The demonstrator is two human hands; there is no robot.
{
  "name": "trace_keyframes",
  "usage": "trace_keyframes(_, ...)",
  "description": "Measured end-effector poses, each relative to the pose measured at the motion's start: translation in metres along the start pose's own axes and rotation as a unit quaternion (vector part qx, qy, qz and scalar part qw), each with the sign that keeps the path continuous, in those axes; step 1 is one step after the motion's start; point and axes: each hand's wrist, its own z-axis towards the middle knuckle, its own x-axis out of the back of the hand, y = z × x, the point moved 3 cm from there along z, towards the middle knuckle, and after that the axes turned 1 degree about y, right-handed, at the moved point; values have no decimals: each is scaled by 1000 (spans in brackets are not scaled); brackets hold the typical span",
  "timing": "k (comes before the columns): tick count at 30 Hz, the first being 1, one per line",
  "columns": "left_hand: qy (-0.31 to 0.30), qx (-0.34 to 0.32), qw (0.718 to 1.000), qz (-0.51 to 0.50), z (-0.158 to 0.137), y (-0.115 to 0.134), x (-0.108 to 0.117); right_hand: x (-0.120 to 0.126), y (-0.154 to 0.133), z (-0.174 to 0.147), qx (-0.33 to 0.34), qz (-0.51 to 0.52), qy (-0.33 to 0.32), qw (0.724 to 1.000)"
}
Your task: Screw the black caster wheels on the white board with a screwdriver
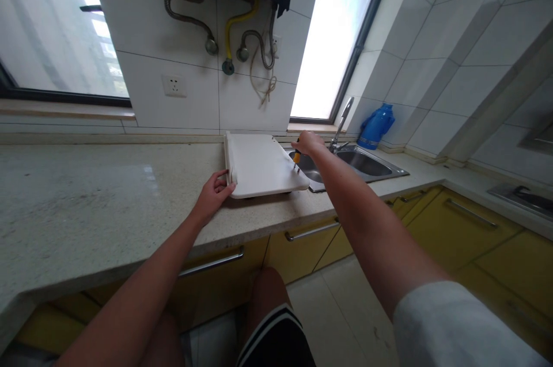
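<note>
Right hand (310, 141) grips a yellow screwdriver (296, 157) at the white panel (261, 162)'s right edge; left hand (212, 195) fingers clasp the panel's near left corner

I see a blue container (375, 127) right of centre, a yellow pipe (228, 38) upper centre, a socket (174, 86) upper left.

The right hand (309, 142) partly hides the screwdriver (296, 157), covering its upper end.

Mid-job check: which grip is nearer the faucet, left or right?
Right. The right grip is just left of the faucet in view, around the screwdriver; the left grip is farther off, at the near left corner of the white panel.
</note>
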Motion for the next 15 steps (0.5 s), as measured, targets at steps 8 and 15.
trace_keyframes(8, 5, -2, 1000, -1, 2, -1, 1, -3, -5, -1, 23, -1, 2, 1000)
trace_keyframes(15, 19, 0, 1000, 0, 0, 2, 1, -5, -11, -10, 69, 11, 7, 998)
